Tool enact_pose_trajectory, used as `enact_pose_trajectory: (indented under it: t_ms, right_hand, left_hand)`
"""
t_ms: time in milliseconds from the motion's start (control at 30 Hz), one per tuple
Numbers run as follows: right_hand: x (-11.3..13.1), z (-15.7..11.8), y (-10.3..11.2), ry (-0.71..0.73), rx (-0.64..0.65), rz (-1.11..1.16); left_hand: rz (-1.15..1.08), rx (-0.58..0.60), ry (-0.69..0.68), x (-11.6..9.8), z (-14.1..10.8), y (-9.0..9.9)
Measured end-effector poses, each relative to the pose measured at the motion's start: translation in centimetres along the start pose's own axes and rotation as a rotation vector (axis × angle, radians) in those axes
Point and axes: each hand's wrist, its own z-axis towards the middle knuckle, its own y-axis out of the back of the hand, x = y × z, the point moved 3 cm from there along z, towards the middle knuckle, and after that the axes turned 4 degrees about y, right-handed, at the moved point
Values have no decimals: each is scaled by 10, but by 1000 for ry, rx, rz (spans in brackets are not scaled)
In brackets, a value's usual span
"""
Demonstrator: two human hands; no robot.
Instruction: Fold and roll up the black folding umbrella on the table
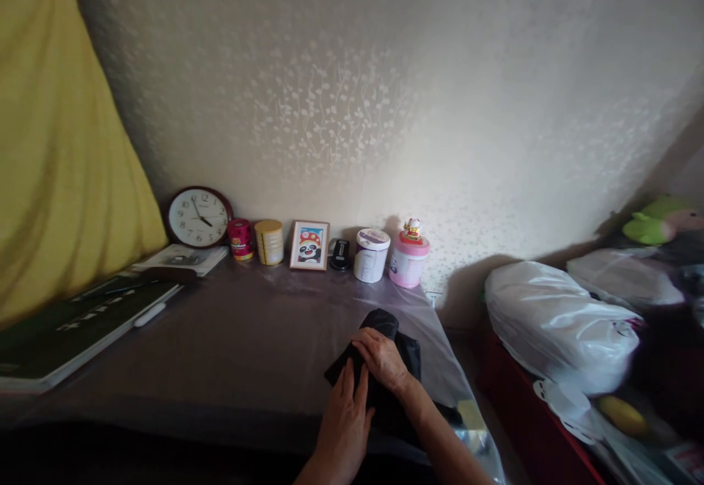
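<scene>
A bunched piece of black cloth (408, 353) lies near the front right of the table, with folds standing up at its far side; what kind of item it is, I cannot make out. My left hand (349, 408) rests on its near side, fingers stretched out and slightly apart. Just beyond, my right hand (382, 359) comes in from the right, its fingers bent together over a fold of the cloth. Both hands nearly touch each other. Part of the cloth is hidden under the hands and in the dark near edge.
Along the wall stand a clock (199, 217), a pink can (240, 240), a yellow-lidded can (269, 243), a framed panda picture (309, 246), a white tub (372, 256) and a pink tub (408, 263). A large green book (82, 323) lies left. White bags (555, 323) sit right, beyond the table edge.
</scene>
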Motion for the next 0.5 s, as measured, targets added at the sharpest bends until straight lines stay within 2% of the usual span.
enact_pose_trajectory:
  t_ms: [100,200,333,500]
  right_hand:
    - [11,-13,4,61,-11,57]
    - [8,-20,2,72,5,34]
    - [-21,-13,-5,34,12,0]
    - [-64,8,-10,-59,31,-95]
  left_hand:
    - [45,-73,-1,1,-3,-8]
    - [90,-116,14,-1,-4,-10]
    - [141,-94,55,-4,-3,-5]
    - [143,18,85,-6,0,4]
